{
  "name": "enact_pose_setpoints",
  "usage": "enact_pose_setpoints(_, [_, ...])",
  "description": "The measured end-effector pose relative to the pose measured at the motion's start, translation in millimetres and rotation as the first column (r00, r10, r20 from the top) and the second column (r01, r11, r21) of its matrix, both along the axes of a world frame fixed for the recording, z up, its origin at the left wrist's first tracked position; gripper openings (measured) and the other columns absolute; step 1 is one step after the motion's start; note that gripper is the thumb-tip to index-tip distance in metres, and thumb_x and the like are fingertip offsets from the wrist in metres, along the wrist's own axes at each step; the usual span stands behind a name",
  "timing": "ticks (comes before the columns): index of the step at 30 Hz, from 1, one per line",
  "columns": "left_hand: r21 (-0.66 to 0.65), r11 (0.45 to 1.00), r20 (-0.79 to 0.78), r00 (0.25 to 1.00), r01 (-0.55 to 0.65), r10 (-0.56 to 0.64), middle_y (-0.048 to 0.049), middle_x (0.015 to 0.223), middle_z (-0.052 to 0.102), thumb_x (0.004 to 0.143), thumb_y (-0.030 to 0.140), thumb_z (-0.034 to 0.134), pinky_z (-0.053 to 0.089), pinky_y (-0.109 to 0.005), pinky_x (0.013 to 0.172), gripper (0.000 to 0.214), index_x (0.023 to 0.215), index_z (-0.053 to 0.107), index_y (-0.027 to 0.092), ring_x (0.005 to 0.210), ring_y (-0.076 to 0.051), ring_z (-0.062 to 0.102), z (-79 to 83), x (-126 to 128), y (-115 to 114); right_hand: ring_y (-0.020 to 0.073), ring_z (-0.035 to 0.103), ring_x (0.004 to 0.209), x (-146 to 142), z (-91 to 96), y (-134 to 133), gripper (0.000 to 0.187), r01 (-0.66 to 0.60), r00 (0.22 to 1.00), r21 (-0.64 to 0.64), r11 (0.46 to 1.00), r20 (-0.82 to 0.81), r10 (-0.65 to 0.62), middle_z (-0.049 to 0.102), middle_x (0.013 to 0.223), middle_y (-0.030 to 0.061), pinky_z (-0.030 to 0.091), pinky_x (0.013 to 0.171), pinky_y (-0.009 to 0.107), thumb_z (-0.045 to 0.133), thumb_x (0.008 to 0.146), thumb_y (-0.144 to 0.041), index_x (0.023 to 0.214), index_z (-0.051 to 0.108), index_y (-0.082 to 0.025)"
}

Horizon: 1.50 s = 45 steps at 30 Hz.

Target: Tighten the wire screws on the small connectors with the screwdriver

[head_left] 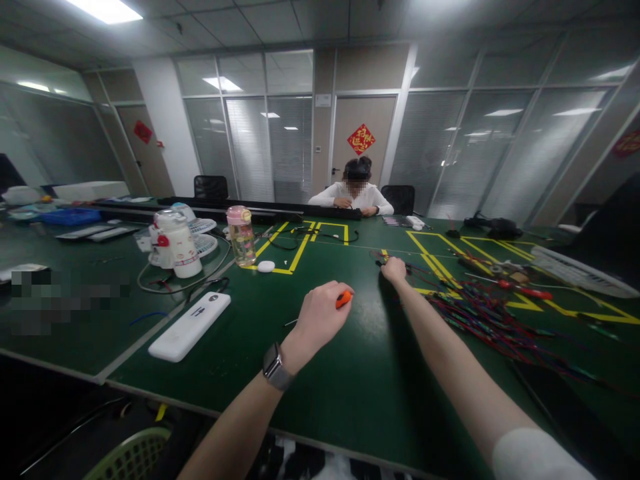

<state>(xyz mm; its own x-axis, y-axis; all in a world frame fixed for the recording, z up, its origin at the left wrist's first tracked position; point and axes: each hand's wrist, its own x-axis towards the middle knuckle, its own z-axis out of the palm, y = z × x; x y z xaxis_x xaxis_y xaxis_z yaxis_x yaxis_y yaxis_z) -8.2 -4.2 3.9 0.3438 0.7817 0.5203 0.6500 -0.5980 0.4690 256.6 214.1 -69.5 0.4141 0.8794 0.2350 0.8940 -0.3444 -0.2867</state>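
Left hand [319, 319] fisted round orange tool [343, 299]: light, rigid, I'd grip mid-handle. Right hand [395, 270] curled at wires [475, 312]; can't tell if gripping. Wires thin, floppy, snag easily.

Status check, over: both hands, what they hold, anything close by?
Left hand, grip shut on orange-handled tool. Right hand stretched forward beside wire bundle, grip unclear. White device lies left, apart.

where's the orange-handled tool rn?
Head view, centre: the orange-handled tool is gripped in the left hand over the green table, just left of the right hand and the bundle of coloured wires.
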Motion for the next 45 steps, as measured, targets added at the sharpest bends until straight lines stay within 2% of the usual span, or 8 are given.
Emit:
enact_pose_setpoints(4, [-0.022, 1.0, 0.005, 1.0, 0.013, -0.013, -0.0006, 0.095, 0.067, 0.087, 0.018, 0.053, 0.05, -0.027, 0.08, 0.017, 0.098, 0.066, 0.021, 0.083, -0.014, 0.063, -1.2, 0, 0, 0.0337, 0.056, 0.109, -4, 2.4, 0, 0.033, 0.042, 0.999, 0.031, 0.999, 0.024, -0.043, 0.059, 0.114, 0.028, 0.045, 0.085, 0.038, 0.055, 0.084, -0.02, 0.11, 0.064, -0.003])
enact_pose_setpoints(10, [0.008, 1.0, -0.019, 0.999, 0.026, -0.026, -0.0012, 0.094, 0.067, 0.087, 0.017, 0.053, 0.05, -0.026, 0.079, 0.017, 0.096, 0.066, 0.021, 0.082, -0.015, 0.063, -3.1, 3, -1, 0.0349, 0.054, 0.11, -4, 2.3, 0, 0.032, 0.04, 0.996, 0.049, 0.998, 0.074, -0.044, 0.059, 0.114, 0.0282, 0.043, 0.085, 0.04, 0.05, 0.086, -0.019, 0.108, 0.066, -0.002])
enact_pose_setpoints(18, [0.016, 0.999, -0.049, 0.998, 0.033, -0.033, -0.002, 0.095, 0.068, 0.086, 0.017, 0.051, 0.05, -0.026, 0.081, 0.019, 0.097, 0.066, 0.021, 0.084, -0.016, 0.064, -3.3, 5, -3, 0.0349, 0.051, 0.112, 2, 3.1, -9, 0.029, -0.086, 0.979, 0.072, 0.994, 0.192, 0.071, 0.063, 0.112, 0.0252, 0.037, 0.089, 0.042, 0.05, 0.089, -0.023, 0.106, 0.066, -0.005])
enact_pose_setpoints(22, [0.038, 0.999, -0.057, 0.998, 0.033, -0.031, -0.0017, 0.094, 0.068, 0.086, 0.017, 0.051, 0.05, -0.026, 0.079, 0.019, 0.097, 0.066, 0.021, 0.083, -0.016, 0.064, -2.7, 4, -3, 0.0349, 0.053, 0.108, 4, 13.7, -19, 0.037, -0.154, 0.965, 0.105, 0.982, 0.227, 0.127, 0.064, 0.109, 0.027, 0.037, 0.089, 0.043, 0.037, 0.095, -0.025, 0.103, 0.066, -0.003])
enact_pose_setpoints(25, [0.058, 0.998, -0.04, 0.999, 0.036, -0.034, -0.0014, 0.093, 0.068, 0.086, 0.017, 0.051, 0.05, -0.026, 0.079, 0.018, 0.097, 0.066, 0.021, 0.082, -0.015, 0.064, -2.4, 3, -2, 0.0309, 0.055, 0.107, 12, 28.3, -34, 0.036, -0.297, 0.93, 0.116, 0.948, 0.262, 0.26, 0.065, 0.109, 0.0229, 0.038, 0.091, 0.039, 0.034, 0.096, -0.021, 0.104, 0.066, -0.006])
enact_pose_setpoints(29, [0.072, 0.997, -0.032, 0.999, 0.041, -0.039, -0.0011, 0.093, 0.068, 0.086, 0.017, 0.052, 0.049, -0.026, 0.079, 0.017, 0.097, 0.065, 0.021, 0.081, -0.015, 0.063, -2.8, 3, -2, 0.0239, 0.055, 0.112, 33, 39.1, -69, 0.031, -0.486, 0.851, 0.123, 0.865, 0.294, 0.436, 0.065, 0.118, 0.0116, 0.037, 0.097, 0.031, 0.042, 0.091, -0.014, 0.112, 0.065, -0.015])
enact_pose_setpoints(38, [0.069, 0.997, -0.068, 0.997, 0.042, -0.037, -0.0012, 0.094, 0.068, 0.087, 0.017, 0.052, 0.049, -0.026, 0.078, 0.017, 0.097, 0.065, 0.021, 0.083, -0.016, 0.064, -4.5, 4, 1, 0.0243, 0.061, 0.107, 70, 2.6, -150, 0.032, -0.634, 0.758, 0.154, 0.758, 0.316, 0.571, 0.067, 0.115, 0.0116, 0.043, 0.097, 0.035, 0.043, 0.087, -0.013, 0.106, 0.069, -0.013])
enact_pose_setpoints(45, [0.077, 0.997, -0.082, 0.996, 0.032, -0.026, -0.0014, 0.094, 0.069, 0.086, 0.017, 0.053, 0.05, -0.027, 0.078, 0.017, 0.096, 0.065, 0.021, 0.083, -0.017, 0.065, -5.9, 4, 2, 0.0255, 0.065, 0.101, 88, 1.5, -150, 0.036, -0.611, 0.751, 0.121, 0.782, 0.399, 0.526, 0.07, 0.111, 0.0108, 0.047, 0.093, 0.037, 0.043, 0.084, -0.009, 0.107, 0.07, -0.016])
